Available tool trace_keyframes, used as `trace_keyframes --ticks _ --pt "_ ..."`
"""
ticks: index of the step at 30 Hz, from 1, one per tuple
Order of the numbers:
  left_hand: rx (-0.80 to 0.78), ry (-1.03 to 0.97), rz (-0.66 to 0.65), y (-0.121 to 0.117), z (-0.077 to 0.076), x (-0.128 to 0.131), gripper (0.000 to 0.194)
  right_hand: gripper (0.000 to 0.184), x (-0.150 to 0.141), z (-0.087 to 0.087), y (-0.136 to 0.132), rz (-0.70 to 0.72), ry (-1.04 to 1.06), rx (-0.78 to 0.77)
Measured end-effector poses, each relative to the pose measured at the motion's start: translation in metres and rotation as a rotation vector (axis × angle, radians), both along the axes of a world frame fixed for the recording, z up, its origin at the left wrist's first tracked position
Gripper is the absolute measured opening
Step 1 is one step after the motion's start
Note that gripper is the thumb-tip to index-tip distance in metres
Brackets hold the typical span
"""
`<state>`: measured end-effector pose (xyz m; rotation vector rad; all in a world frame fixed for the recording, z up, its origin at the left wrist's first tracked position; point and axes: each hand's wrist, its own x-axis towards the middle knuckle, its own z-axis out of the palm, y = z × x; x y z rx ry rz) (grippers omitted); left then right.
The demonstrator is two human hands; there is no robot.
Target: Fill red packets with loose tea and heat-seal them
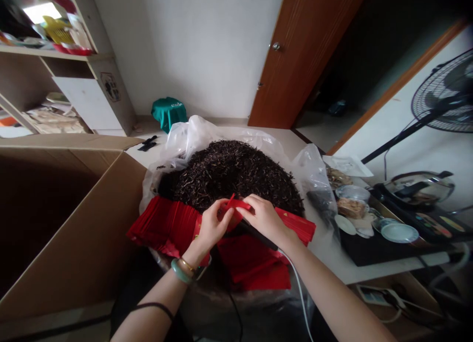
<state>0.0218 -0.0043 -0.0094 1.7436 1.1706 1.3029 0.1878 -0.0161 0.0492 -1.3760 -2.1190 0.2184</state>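
Observation:
A small red packet point(242, 204) is pinched between the fingertips of my left hand point(213, 222) and my right hand point(266, 217). Both hands are closed on its upper edge, just in front of a large heap of dark dried tea leaves point(236, 167). The heap fills an open clear plastic bag point(201, 130). A thick row of red packets point(164, 226) lies beside my left hand. More red packets point(254, 268) lie below my hands, and another stack point(301, 228) sits by my right wrist. Partly under my right hand is a black bar-shaped device point(260, 236) with a white cable.
A large open cardboard box point(92, 223) stands on the left. At right, a tea table point(373, 251) holds jars, a lid and a glass kettle point(417, 187). A standing fan point(447, 93) is behind it. A green cloth-covered object point(169, 114) sits near the wall.

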Motion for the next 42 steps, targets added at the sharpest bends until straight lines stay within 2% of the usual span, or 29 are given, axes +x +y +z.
trace_keyframes --ticks 2,4,7,12,21,26,29,32,35,37,42 --pt "-0.043 -0.05 -0.006 -0.001 0.002 0.0 0.023 0.003 -0.001 0.0 -0.001 -0.001 0.074 0.008" --pt "-0.066 -0.104 -0.007 -0.001 0.003 0.001 0.023 0.011 -0.003 0.002 -0.001 0.021 0.123 -0.015" --pt "-0.087 -0.185 -0.01 -0.001 0.002 0.002 0.023 0.01 -0.004 0.005 0.0 0.07 0.092 -0.127" --pt "-0.122 -0.29 -0.031 -0.001 0.0 0.003 0.022 0.027 -0.002 0.007 0.003 0.107 0.056 -0.272" --pt "-0.136 -0.432 -0.026 0.0 0.004 0.004 0.03 0.023 -0.006 0.007 -0.002 0.104 0.135 -0.168" --pt "-0.126 -0.457 -0.037 -0.001 0.007 0.004 0.028 0.02 -0.006 0.006 -0.002 0.115 0.168 -0.153" --pt "-0.13 -0.467 -0.05 -0.001 0.008 0.003 0.027 0.015 -0.006 0.002 -0.002 0.083 0.235 -0.134" --pt "-0.203 -0.484 -0.085 0.0 0.008 0.003 0.035 0.009 -0.008 -0.004 -0.003 0.018 0.359 -0.155" --pt "-0.309 -0.521 -0.103 0.001 0.008 0.003 0.041 0.024 -0.009 -0.009 -0.002 -0.03 0.491 -0.219" --pt "-0.358 -0.544 -0.109 0.002 0.008 0.002 0.041 0.027 -0.008 -0.01 -0.001 -0.053 0.506 -0.252" --pt "-0.419 -0.597 -0.119 0.003 0.008 0.0 0.035 0.015 -0.002 -0.008 0.002 -0.105 0.469 -0.32"
